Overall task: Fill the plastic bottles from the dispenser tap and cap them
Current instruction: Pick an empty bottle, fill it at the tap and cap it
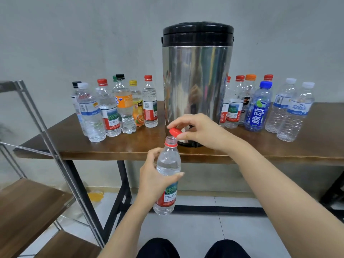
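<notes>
**Open bottle, cap just above it**

The bottle (168,175) stands almost straight up, mouth pointing up, in front of the table (115,146) edge. It is clear, bumpy plastic with a red label and water inside. The left hand (155,180) wraps around its middle. Just above the mouth, the right hand (195,130) pinches the round red cap (174,132). Behind that hand stands the shiny metal dispenser (197,79).

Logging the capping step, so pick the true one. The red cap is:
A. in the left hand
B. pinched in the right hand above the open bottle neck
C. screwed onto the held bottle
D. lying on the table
B: the right hand pinches the red cap just above the open neck of the bottle held by the left hand.
</notes>
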{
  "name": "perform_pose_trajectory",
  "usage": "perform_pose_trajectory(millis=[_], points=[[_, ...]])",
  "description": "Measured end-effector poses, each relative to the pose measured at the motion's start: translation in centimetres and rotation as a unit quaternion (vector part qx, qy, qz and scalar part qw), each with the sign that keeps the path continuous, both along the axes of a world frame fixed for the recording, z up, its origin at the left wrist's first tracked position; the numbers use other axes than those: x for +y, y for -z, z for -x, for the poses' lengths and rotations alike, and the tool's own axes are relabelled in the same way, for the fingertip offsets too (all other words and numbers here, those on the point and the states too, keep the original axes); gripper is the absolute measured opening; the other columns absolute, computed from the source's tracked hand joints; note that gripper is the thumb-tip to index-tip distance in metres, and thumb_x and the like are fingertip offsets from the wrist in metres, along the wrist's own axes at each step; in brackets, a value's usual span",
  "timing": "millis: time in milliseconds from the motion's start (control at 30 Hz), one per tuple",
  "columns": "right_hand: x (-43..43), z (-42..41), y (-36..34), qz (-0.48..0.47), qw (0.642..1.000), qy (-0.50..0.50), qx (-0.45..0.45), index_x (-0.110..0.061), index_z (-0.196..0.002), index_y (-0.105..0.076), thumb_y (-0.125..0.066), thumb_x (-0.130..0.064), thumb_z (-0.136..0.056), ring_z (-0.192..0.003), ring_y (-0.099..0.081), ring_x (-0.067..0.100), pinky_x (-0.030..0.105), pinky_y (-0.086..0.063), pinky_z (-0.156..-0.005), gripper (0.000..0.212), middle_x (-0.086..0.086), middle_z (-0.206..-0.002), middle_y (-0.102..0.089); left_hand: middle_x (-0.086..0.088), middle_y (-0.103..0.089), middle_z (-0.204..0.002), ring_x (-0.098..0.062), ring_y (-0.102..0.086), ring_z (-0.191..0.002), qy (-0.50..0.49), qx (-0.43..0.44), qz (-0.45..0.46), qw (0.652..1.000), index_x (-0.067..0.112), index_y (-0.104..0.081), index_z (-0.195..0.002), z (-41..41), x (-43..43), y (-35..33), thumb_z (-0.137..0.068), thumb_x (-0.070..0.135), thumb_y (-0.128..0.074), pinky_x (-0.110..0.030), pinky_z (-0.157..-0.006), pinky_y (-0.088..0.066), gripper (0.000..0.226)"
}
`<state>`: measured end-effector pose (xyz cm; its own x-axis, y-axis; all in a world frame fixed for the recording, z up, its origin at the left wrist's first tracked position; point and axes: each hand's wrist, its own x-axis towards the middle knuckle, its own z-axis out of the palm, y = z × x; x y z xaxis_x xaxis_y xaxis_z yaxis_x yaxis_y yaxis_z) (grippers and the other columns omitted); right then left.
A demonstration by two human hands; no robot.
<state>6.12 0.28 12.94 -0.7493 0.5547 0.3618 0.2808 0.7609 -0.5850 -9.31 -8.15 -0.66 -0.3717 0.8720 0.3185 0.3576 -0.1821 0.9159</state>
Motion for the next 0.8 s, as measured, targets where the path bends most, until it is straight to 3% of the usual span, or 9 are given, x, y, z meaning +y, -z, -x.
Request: perform_pose_trajectory(millis=[100,233,433,667,733,800], points=[[-0.4,1.6,-0.6,0.003,0.999,-0.025,-0.046,-0.019,-0.117,-0.070,-0.071,-0.003,-0.086,-0.095,-0.056,-0.014,0.004,-0.044,-0.083,0.035,-0.018,-0.106,-0.060,0.026,-0.065,-0.101,0.000,-0.066,-0.092,0.000,0.006,0.006,1.000,0.039,-0.050,-0.111,1.1,-1.1,-0.4,-0.055,0.022,-0.095,-0.035,-0.084,-0.058,0.074],[-0.8,3.3,-0.8,-0.014,0.996,-0.043,-0.072,-0.018,-0.116,-0.070,-0.071,-0.003,-0.086,-0.103,-0.059,0.001,0.006,-0.045,-0.085,0.033,-0.010,-0.109,-0.063,0.025,-0.065,-0.101,-0.001,-0.066,-0.093,-0.007,0.008,0.012,1.000,0.041,-0.051,-0.110,2.4,-2.2,-0.5,-0.054,0.023,-0.095,-0.038,-0.087,-0.058,0.073],[-1.7,5.1,-1.2,-0.024,0.993,-0.060,-0.102,-0.017,-0.119,-0.069,-0.070,-0.004,-0.087,-0.107,-0.059,0.005,0.008,-0.046,-0.091,0.034,-0.009,-0.111,-0.063,0.019,-0.067,-0.102,-0.002,-0.067,-0.094,-0.022,0.012,0.016,1.000,0.042,-0.052,-0.110,3.7,-3.2,-0.4,-0.054,0.026,-0.096,-0.035,-0.086,-0.059,0.073],[-2.4,6.2,-1.3,-0.032,0.990,-0.058,-0.123,-0.018,-0.120,-0.069,-0.070,-0.007,-0.088,-0.101,-0.057,0.001,0.008,-0.046,-0.088,0.034,-0.012,-0.109,-0.061,0.016,-0.067,-0.104,-0.001,-0.066,-0.094,-0.031,0.004,0.021,0.999,0.040,-0.051,-0.112,4.5,-3.8,-0.7,-0.055,0.025,-0.095,-0.031,-0.085,-0.058,0.073],[-2.4,6.4,-1.2,-0.039,0.990,-0.055,-0.127,-0.017,-0.119,-0.069,-0.072,-0.012,-0.087,-0.096,-0.057,0.000,0.004,-0.044,-0.083,0.032,-0.012,-0.107,-0.062,0.016,-0.067,-0.106,-0.004,-0.067,-0.095,-0.033,0.008,0.022,0.999,0.040,-0.051,-0.112,4.6,-3.9,-0.8,-0.055,0.025,-0.095,-0.032,-0.085,-0.059,0.074],[-2.5,6.7,-1.1,-0.048,0.989,-0.036,-0.135,-0.016,-0.113,-0.072,-0.075,-0.026,-0.085,-0.088,-0.059,0.001,0.011,-0.048,-0.079,0.029,-0.010,-0.101,-0.066,0.016,-0.067,-0.105,-0.005,-0.067,-0.094,-0.038,0.015,0.022,0.999,0.040,-0.051,-0.111,4.7,-3.9,-0.8,-0.054,0.026,-0.095,-0.029,-0.083,-0.058,0.074]])
